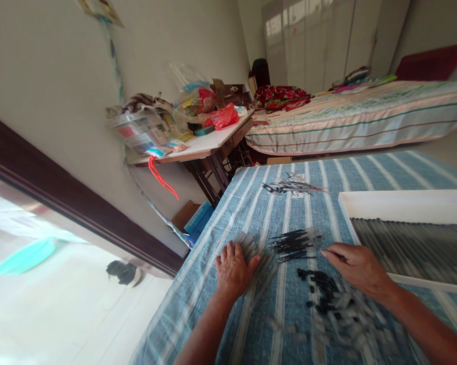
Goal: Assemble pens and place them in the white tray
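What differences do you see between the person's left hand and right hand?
The left hand has its fingers spread; the right hand has them curled. The left hand is at the clear sticks, the right hand near the white tray. Both are bare and above the striped cloth.

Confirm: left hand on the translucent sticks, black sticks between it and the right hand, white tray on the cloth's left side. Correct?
Wrong side: the head view shows the white tray on the right side of the cloth. The rest stands: left hand on the translucent sticks, black sticks between it and the right hand.
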`<state>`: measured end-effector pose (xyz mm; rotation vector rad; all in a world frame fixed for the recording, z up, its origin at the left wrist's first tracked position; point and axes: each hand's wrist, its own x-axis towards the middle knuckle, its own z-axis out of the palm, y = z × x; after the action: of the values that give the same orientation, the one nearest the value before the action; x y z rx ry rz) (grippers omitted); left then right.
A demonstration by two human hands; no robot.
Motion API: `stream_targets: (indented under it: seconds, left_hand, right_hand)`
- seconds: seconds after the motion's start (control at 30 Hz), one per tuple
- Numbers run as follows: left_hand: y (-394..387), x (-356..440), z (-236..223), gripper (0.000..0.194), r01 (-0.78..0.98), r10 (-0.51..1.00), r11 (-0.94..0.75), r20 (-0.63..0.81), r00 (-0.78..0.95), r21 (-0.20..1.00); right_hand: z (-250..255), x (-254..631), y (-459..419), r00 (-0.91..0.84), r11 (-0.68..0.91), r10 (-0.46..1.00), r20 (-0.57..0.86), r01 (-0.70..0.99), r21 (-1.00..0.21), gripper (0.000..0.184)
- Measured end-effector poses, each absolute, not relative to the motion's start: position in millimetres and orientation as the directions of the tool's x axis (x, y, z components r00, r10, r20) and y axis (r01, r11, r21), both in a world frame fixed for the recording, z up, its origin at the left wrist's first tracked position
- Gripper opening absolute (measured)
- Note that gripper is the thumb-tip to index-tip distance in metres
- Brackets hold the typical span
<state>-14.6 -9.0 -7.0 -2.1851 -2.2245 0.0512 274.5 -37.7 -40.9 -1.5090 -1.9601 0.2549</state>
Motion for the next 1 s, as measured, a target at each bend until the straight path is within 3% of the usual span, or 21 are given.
stream_targets:
  seconds: [0.2, 0.4, 0.57, 0.7, 0.87, 1.0]
  left_hand:
    - [-1.6, -16.6, 1.1, 0.071, 1.0, 0.999, 0.012, -0.042, -0.012, 0.016]
    - [-7.9, -17.4, 9.4, 0.05, 1.0, 0.995, -0.022, 0.094, 0.023, -0.008]
    - [-36.5, 3.5, 19.9, 0.024, 0.963, 0.95, -0.263, 0.189, 0.249, 0.051]
    - [-54.7, 27.7, 20.8, 0.017, 0.921, 0.921, -0.384, 0.091, 0.379, 0.059]
    - [-52.4, 39.2, 13.8, 0.017, 0.943, 0.945, -0.326, -0.057, 0.323, -0.06]
    - [-52.4, 41.3, 10.7, 0.019, 0.945, 0.948, -0.315, -0.078, 0.308, -0.091]
  right_hand:
    - [-37.6, 273.8, -37.7, -0.135, 0.316, 0.92, 0.368, 0.811, -0.492, 0.039]
    - [-36.5, 271.9, -37.6, -0.133, 0.357, 0.899, 0.417, 0.774, -0.523, 0.037]
    - [-36.2, 272.4, -35.9, -0.122, 0.361, 0.895, 0.429, 0.765, -0.534, 0.037]
    - [-30.3, 270.9, -36.5, -0.147, 0.346, 0.915, 0.375, 0.763, -0.546, 0.037]
    - [-19.5, 266.4, -40.7, -0.242, 0.32, 0.947, 0.209, 0.731, -0.603, 0.021]
    - [-14.7, 263.3, -44.0, -0.337, 0.316, 0.938, 0.078, 0.743, -0.59, 0.016]
